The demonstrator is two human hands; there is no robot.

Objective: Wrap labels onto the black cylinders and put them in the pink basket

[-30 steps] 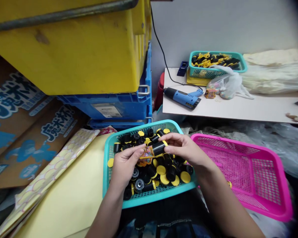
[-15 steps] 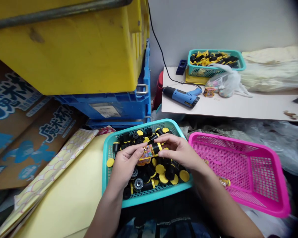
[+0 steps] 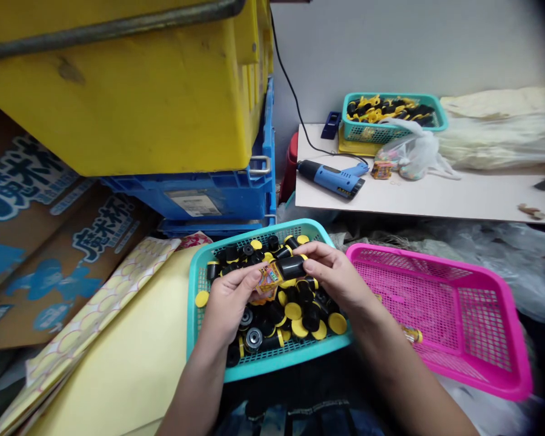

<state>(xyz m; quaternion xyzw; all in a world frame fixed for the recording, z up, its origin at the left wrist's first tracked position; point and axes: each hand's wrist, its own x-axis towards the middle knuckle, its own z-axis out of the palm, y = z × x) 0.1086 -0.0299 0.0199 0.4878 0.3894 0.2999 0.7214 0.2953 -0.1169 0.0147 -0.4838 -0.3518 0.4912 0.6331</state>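
the left hand [image 3: 226, 303] pinches a printed sleeve [image 3: 269, 277]; the right hand [image 3: 333, 270] grasps a black tube [image 3: 291, 267], long axis left-right, left end at the sleeve, above the green basket [image 3: 272, 363].

Soft, diffuse light, darkening at the right edge.

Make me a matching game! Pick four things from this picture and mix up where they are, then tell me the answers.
Things:
1. black tube
2. blue heat gun
3. pink basket
4. yellow bin

Places:
A. on the white table
B. above the blue crate
C. in the fingers of the right hand
D. in the picture's lower right

Pairs: 1-C, 2-A, 3-D, 4-B
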